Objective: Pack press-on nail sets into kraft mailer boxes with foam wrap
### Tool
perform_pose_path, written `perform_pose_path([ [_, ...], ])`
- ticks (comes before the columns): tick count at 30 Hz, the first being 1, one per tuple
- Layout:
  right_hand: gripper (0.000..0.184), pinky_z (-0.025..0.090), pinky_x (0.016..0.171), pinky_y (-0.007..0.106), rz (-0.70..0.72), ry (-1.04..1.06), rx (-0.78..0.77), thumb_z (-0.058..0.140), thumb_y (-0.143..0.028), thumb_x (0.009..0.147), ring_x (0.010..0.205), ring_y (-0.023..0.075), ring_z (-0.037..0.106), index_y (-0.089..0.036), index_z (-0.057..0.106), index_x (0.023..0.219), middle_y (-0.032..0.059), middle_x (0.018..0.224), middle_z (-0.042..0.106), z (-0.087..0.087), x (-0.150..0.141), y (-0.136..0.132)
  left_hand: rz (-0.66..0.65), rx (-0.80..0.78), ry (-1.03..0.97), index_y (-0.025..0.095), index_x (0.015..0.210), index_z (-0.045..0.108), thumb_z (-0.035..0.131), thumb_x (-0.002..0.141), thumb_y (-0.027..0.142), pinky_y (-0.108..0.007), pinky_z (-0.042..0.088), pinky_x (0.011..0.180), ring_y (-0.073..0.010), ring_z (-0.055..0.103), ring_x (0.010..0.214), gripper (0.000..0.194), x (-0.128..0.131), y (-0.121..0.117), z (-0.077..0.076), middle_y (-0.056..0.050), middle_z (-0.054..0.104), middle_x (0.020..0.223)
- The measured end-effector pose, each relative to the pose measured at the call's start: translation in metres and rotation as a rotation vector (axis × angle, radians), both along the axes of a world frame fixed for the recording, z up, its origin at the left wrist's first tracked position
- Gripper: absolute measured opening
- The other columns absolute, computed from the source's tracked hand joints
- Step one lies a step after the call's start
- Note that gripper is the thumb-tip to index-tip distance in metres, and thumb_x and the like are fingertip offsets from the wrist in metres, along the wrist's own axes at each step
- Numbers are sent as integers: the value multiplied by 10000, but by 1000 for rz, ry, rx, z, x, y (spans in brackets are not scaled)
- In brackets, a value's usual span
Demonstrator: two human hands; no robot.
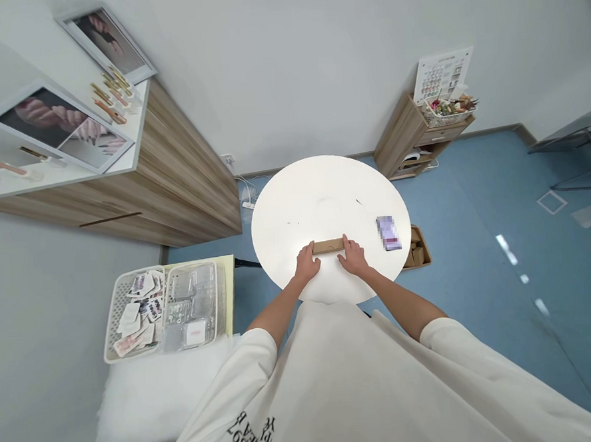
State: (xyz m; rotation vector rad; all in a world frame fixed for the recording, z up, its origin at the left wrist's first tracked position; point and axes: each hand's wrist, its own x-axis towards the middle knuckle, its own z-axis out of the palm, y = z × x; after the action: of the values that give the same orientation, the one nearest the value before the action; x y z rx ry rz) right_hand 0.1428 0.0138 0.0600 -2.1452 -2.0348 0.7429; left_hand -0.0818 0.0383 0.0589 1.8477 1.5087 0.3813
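A small brown cardboard box (328,246) lies lengthwise near the front of the round white table (294,194). My left hand (307,263) grips its left end, and my right hand (354,257) grips its right end. Both hands have their fingers at the box's ends, with the thumbs on the near side. To the right on the tabletop is a purple item (389,233), blurred out, so I cannot tell its kind.
An open carton (428,263) with small brown boxes stands on the floor right of the table. White baskets (112,325) with packets and clear containers are at lower left. A wooden cabinet (187,181) stands at left, a small wooden shelf unit (395,131) behind right.
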Motion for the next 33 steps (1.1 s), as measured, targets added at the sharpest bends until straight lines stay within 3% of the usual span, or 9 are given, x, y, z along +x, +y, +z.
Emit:
perform_pose_path([
  [4,664,349,1060,491,-32,71,48,454,-400,961,1264,330,468,-213,257,1567,162,1437,511,-1,-3,-12,7,40,-98,211,1505,396,510,867,153,-447,387,1131,-277,478,1346,651,-7,-5,-3,-125,515,1453],
  [7,596,341,1076,495,-4,84,-18,456,-396,963,1300,332,460,-232,349,1526,136,1491,489,-8,-6,-25,-56,-6,-33,212,1505,404,509,865,155,-456,370,1154,-281,441,1397,651,-17,-16,-12,-115,502,1489],
  [10,625,351,1069,503,26,62,-120,473,-373,955,1323,347,453,-237,329,1548,135,1541,444,-17,-9,-35,-145,-95,92,199,1543,361,530,837,155,-484,377,1132,-320,435,1399,727,-24,-29,-22,-141,492,1506],
  [13,648,369,1059,492,34,31,-146,486,-352,947,1339,351,448,-217,319,1559,151,1579,386,-23,-11,-36,-216,-105,188,177,1572,306,535,809,134,-502,342,1138,-347,362,1448,798,-27,-35,-28,-168,373,1594],
  [16,622,389,1046,484,35,6,-141,502,-336,937,1349,359,439,-202,374,1531,164,1601,343,-25,-10,-30,-247,-102,227,166,1585,271,539,798,134,-516,303,1153,-361,283,1491,832,-27,-35,-30,-181,241,1655],
  [20,611,413,1022,475,31,7,-146,533,-303,912,1341,362,446,-212,415,1505,165,1592,350,-23,-10,-26,-273,-140,253,184,1610,196,547,786,142,-539,301,1146,-384,249,1506,897,-28,-36,-30,-184,179,1675],
  [29,617,438,1018,446,-18,39,-130,565,-264,881,1307,342,486,-202,445,1483,160,1558,402,-16,-24,-39,-299,-135,244,173,1603,221,560,781,140,-538,314,1151,-387,245,1510,890,-37,-41,-32,-180,141,1684],
  [33,552,441,1035,413,-69,91,-112,550,-245,885,1300,297,505,-184,502,1432,155,1500,471,-13,-32,-58,-265,-145,150,148,1573,294,559,819,176,-475,343,1156,-351,327,1482,800,-39,-48,-33,-185,247,1653],
])
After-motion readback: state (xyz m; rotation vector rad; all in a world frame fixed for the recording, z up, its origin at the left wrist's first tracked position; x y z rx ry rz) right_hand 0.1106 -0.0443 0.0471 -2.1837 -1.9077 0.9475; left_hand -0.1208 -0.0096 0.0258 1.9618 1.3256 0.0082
